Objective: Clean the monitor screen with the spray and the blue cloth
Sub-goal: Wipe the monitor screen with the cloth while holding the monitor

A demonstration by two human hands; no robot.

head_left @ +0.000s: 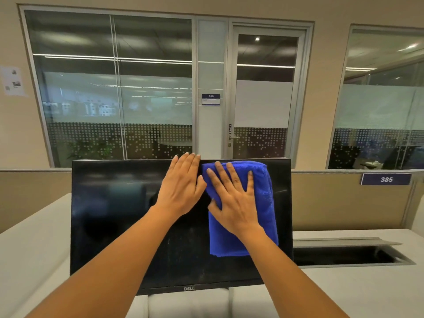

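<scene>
A black monitor (pixel 114 214) with a dark, unlit screen stands on the desk in front of me. A folded blue cloth (pixel 263 203) lies flat against the upper right part of the screen. My right hand (pixel 234 198) presses on the cloth with its fingers spread and straight. My left hand (pixel 181 184) rests flat on the screen beside the cloth, fingertips reaching the monitor's top edge. No spray bottle is in view.
The pale desk (pixel 355 290) has an open cable slot (pixel 344 253) to the right of the monitor. A beige partition (pixel 332 198) with a sign reading 385 runs behind. Glass office walls and a door (pixel 263 92) stand further back.
</scene>
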